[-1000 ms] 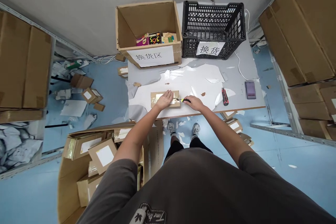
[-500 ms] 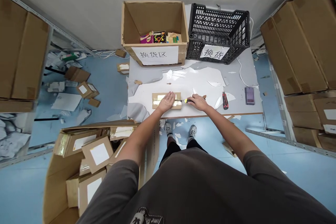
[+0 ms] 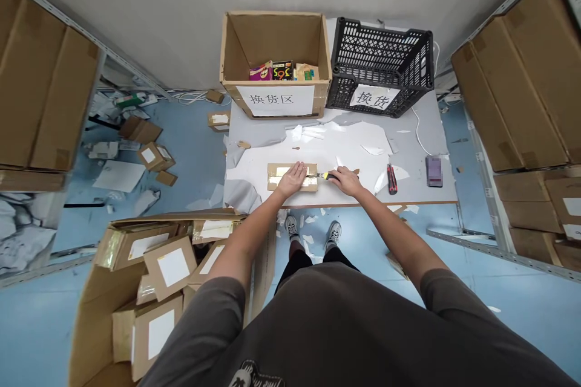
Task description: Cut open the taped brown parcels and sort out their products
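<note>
Right grip (image 3: 345, 182) is closed around a cutter (image 3: 327, 175). Left of it, left grip (image 3: 293, 179) lies flat, outstretched, on a carton (image 3: 274, 176).

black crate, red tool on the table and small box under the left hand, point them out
Black crate (image 3: 372, 48), head view: its mesh back wall.
Red tool (image 3: 391, 179), head view: middle of its body.
Small box (image 3: 272, 176), head view: left end of its top.
</note>
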`<state>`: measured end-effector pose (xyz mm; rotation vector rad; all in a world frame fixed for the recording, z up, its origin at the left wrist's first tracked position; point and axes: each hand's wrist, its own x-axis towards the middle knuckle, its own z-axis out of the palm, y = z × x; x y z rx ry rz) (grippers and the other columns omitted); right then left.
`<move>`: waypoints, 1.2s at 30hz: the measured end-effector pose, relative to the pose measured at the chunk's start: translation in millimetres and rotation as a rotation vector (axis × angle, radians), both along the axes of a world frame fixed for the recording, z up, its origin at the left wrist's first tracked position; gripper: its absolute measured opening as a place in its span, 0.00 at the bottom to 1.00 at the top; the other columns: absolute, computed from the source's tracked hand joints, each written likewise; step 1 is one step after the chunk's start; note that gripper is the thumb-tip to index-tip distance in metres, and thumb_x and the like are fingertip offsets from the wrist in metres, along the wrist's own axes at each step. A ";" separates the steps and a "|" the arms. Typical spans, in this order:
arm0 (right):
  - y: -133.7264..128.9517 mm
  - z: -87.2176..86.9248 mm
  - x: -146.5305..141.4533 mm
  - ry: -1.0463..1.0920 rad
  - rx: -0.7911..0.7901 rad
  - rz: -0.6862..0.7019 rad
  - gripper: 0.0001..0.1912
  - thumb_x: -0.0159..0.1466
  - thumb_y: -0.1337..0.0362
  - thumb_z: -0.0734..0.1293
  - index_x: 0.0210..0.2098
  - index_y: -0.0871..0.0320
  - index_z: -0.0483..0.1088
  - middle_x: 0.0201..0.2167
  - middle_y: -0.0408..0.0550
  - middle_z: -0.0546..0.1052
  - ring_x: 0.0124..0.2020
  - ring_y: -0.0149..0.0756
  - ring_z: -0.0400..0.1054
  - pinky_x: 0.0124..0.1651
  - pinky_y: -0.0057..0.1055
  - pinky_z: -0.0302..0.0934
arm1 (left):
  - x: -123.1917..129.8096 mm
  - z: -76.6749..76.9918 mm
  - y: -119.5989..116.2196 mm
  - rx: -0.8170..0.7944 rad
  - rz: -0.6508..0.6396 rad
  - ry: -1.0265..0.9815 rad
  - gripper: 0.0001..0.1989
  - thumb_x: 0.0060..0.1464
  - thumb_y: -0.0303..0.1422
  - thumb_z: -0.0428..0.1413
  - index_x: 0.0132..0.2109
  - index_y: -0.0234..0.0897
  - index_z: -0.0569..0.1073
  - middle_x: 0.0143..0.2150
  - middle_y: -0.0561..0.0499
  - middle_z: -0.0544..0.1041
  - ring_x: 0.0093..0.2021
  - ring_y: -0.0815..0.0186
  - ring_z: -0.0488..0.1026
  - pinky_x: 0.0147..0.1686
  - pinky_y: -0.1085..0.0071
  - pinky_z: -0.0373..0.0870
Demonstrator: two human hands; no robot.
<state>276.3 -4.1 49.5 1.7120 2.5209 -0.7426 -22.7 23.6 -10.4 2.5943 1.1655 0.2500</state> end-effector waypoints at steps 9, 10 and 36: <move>-2.9 7.1 4.7 0.193 -0.104 -0.200 0.16 0.77 0.52 0.64 0.57 0.52 0.74 0.49 0.54 0.79 0.54 0.51 0.72 0.53 0.40 0.66 | 4.0 30.0 0.6 -0.046 0.046 0.009 0.24 0.73 0.30 0.49 0.70 0.33 0.73 0.72 0.30 0.73 0.76 0.49 0.68 0.73 0.44 0.68; -11.5 6.2 3.3 0.260 -0.148 -0.318 0.15 0.77 0.50 0.64 0.55 0.52 0.73 0.45 0.52 0.80 0.49 0.49 0.74 0.49 0.39 0.67 | 4.3 36.2 2.3 -0.061 0.055 0.021 0.23 0.74 0.32 0.49 0.70 0.33 0.73 0.73 0.31 0.72 0.76 0.49 0.68 0.72 0.45 0.68; 97.0 -23.7 -160.1 0.816 -0.316 -0.928 0.30 0.55 0.51 0.79 0.41 0.49 0.55 0.35 0.36 0.75 0.32 0.32 0.73 0.35 0.29 0.69 | -59.6 81.3 -58.9 -0.379 0.601 0.065 0.29 0.74 0.37 0.52 0.77 0.38 0.64 0.65 0.35 0.74 0.61 0.49 0.75 0.58 0.58 0.74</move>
